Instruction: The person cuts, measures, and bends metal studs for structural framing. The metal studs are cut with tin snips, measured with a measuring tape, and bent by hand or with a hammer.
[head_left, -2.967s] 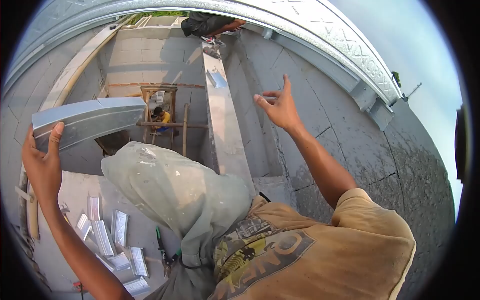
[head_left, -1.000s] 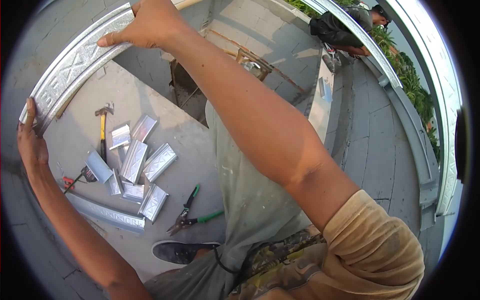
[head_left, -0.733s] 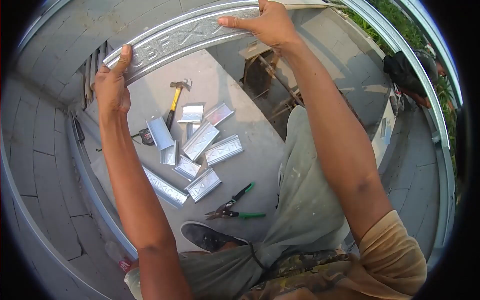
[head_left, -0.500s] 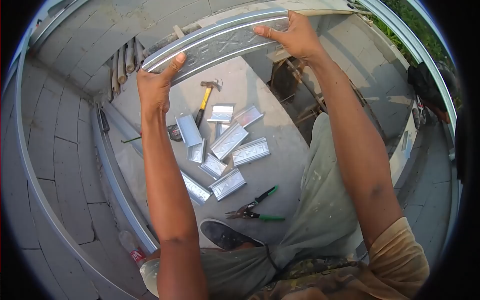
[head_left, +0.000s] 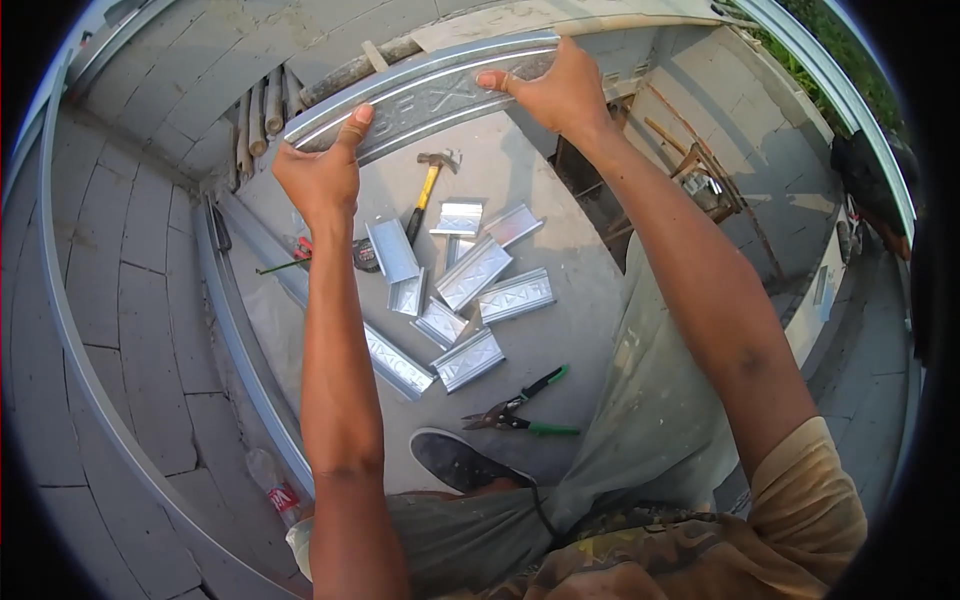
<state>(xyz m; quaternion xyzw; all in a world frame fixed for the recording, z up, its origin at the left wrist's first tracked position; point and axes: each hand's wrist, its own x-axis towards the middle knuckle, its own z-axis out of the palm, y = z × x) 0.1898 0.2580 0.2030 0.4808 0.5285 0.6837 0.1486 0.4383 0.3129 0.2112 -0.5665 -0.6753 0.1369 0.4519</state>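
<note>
A long silver metal channel (head_left: 430, 98) is held up across the top of the view, its embossed face toward me. My left hand (head_left: 325, 168) grips its left end, thumb on the face. Around its right part my right hand (head_left: 560, 90) is closed, thumb also on the face. Below, several short cut metal pieces (head_left: 475, 272) lie scattered on a grey board (head_left: 560, 345). A hammer (head_left: 427, 190) with a yellow and black handle lies above them. Green-handled snips (head_left: 520, 405) rest open nearer to me.
Long metal rails (head_left: 245, 345) run along the left, beside a plastic bottle (head_left: 272, 485). Wooden poles (head_left: 265, 115) lean at the upper left. Past the board's right edge is a drop with a wooden frame (head_left: 700, 180). A dark-clothed person (head_left: 868, 180) is partly visible at far right.
My right hand and the channel's right end have shifted slightly left and down. The board and the things on it appear a little further right in the view.
</note>
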